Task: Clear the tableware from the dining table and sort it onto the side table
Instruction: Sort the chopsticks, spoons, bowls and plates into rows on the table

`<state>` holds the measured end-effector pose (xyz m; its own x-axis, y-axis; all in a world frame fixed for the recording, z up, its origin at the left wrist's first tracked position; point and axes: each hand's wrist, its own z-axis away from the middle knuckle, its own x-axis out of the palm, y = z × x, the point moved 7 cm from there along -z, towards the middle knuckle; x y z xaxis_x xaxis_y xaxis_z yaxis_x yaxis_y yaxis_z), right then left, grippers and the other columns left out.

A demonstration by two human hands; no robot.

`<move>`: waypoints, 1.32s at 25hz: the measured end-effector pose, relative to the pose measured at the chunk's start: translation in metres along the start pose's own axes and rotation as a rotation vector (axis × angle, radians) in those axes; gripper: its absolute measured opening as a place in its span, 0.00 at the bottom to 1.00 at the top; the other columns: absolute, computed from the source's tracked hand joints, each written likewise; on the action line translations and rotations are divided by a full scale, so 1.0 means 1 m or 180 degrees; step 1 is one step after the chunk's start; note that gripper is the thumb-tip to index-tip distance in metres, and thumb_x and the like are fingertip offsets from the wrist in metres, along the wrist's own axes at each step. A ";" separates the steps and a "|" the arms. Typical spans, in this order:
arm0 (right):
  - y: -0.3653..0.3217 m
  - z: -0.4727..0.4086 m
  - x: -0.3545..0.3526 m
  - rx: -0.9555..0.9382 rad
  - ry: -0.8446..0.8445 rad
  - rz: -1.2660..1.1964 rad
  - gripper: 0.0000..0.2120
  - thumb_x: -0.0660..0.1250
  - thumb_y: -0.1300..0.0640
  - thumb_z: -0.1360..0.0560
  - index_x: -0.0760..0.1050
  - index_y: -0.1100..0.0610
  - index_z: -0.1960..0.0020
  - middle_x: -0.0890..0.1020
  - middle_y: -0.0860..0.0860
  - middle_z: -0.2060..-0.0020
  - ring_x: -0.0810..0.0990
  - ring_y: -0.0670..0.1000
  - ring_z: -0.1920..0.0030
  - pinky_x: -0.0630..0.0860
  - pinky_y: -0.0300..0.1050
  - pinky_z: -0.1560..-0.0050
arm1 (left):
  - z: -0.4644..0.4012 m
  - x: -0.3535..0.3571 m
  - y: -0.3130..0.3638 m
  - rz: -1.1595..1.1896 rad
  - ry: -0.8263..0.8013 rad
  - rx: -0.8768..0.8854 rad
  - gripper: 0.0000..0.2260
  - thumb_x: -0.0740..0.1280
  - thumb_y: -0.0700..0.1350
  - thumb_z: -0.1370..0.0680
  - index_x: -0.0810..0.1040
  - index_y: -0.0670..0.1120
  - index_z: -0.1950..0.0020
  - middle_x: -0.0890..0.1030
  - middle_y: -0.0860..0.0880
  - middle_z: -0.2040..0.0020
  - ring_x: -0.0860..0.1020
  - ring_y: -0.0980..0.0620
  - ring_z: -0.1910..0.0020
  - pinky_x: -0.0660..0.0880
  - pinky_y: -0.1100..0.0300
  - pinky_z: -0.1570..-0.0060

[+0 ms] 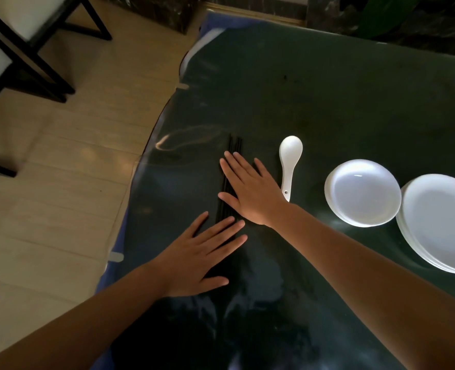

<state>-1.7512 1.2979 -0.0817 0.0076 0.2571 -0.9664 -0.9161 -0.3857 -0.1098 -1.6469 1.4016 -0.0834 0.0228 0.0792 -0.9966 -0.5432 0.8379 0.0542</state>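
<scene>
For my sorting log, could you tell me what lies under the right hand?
Black chopsticks run under the right hand, tips showing beyond its fingers; their covered middle and count stay hidden.

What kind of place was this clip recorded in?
Probably a home or restaurant dining area. White plates and bowls are stacked on a dark, glossy table beside a white spoon and black chopsticks. A dark-framed chair stands on the tiled floor.

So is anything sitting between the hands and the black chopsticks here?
Nothing visible. Both the left hand and right hand lie flat directly on the chopsticks; the white spoon lies apart, to the right.
</scene>
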 end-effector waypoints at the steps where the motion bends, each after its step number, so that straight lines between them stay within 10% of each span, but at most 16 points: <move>1: 0.000 0.000 0.000 0.0001 -0.0004 0.0010 0.33 0.43 0.39 0.22 0.39 0.54 0.24 0.42 0.50 0.23 0.39 0.49 0.24 0.42 0.53 0.25 | 0.003 -0.001 -0.001 0.0022 0.0013 -0.0049 0.34 0.50 0.65 0.24 0.51 0.48 0.24 0.52 0.47 0.23 0.49 0.48 0.24 0.48 0.43 0.31; 18: 0.025 -0.034 -0.012 0.0097 0.0000 0.0412 0.32 0.39 0.38 0.22 0.38 0.53 0.24 0.42 0.49 0.23 0.40 0.48 0.23 0.39 0.53 0.25 | -0.027 -0.013 -0.034 0.0378 0.0592 0.0185 0.23 0.59 0.61 0.26 0.78 0.49 0.39 0.75 0.44 0.33 0.69 0.48 0.31 0.63 0.53 0.34; 33: 0.022 -0.028 -0.021 -0.0080 0.0111 0.0214 0.28 0.46 0.45 0.19 0.46 0.57 0.24 0.48 0.53 0.23 0.46 0.51 0.23 0.45 0.48 0.25 | -0.034 -0.011 -0.031 0.0228 0.0754 0.0282 0.22 0.60 0.58 0.25 0.79 0.46 0.40 0.77 0.41 0.36 0.72 0.45 0.34 0.68 0.53 0.36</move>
<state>-1.7607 1.2589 -0.0707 -0.0394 0.1990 -0.9792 -0.9047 -0.4232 -0.0496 -1.6589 1.3561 -0.0761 -0.2161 0.0201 -0.9762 -0.4605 0.8795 0.1200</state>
